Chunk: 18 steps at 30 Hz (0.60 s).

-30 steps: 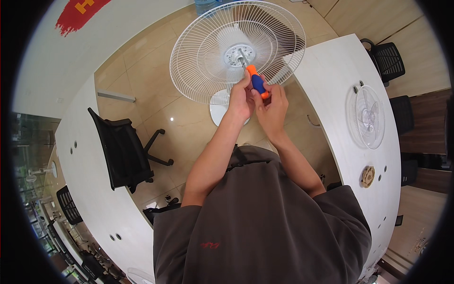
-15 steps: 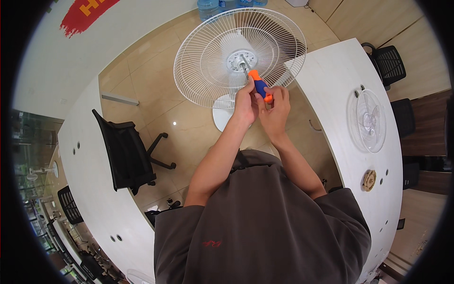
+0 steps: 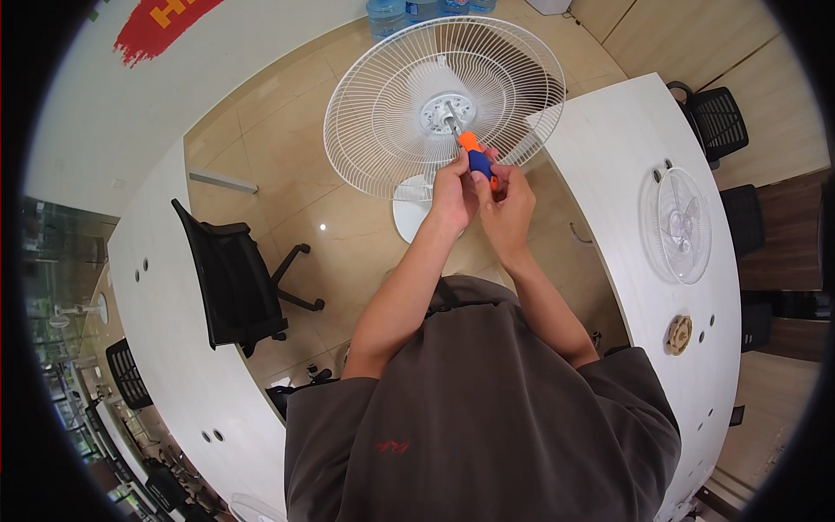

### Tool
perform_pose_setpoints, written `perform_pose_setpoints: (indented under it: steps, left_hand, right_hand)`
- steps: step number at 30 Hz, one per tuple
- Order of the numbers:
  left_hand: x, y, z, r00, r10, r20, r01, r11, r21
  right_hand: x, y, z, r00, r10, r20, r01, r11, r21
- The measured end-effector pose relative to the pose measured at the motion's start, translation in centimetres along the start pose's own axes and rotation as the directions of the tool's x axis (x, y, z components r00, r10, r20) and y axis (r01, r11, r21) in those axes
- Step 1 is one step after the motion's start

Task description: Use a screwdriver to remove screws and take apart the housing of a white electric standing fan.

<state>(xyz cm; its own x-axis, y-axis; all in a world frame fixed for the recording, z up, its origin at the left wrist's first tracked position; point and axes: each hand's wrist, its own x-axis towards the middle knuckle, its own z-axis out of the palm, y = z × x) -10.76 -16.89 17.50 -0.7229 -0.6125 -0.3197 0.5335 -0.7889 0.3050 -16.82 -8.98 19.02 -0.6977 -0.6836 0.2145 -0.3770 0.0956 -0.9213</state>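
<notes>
A screwdriver with an orange and blue handle slants up toward the hub of a white standing fan. My right hand has its fingers wrapped around the rear of the handle. Close against the handle's other side is my left hand, closed, its thumb and fingers at the handle's front. The metal shaft reaches the white hub plate, beside the fan's motor spindle; the tip's exact contact is too small to make out. Around the hub spreads the wire rear grille, with no blades on it. Below it the round white base stands on the floor.
On the right-hand white table lie a front grille with clear fan blades and a tan, flower-shaped piece. A black office chair stands left by another white table. Water bottles line the far wall.
My right fingers have shifted around the handle, covering more of its rear end. The screwdriver keeps its place at the hub, and the whole view has moved very slightly.
</notes>
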Motion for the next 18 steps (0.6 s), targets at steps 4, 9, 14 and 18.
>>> perform_pose_setpoints:
  steps: [4,9,14,18]
  left_hand:
    - [0.5,0.0,-0.7,0.996,0.034,-0.088,-0.006,0.954,0.301]
    - [0.8,0.2,-1.3,1.0,0.019,-0.014,-0.015,0.976,0.215]
    - [0.4,-0.2,-0.2,0.999,0.004,-0.045,-0.003,1.0,0.024]
    - [0.3,0.1,-0.4,0.993,0.047,-0.111,-0.021,0.976,0.217]
  right_hand:
    - [0.0,-0.1,-0.1,0.952,-0.307,-0.016,0.298,0.936,-0.186]
    - [-0.3,-0.1,-0.3,0.951,-0.294,-0.09,0.281,0.95,-0.134]
    - [-0.7,0.5,-0.1,1.0,0.018,-0.022,-0.016,0.994,0.11]
    - [-0.5,1.2,-0.1,0.977,-0.207,-0.045,0.204,0.976,-0.077]
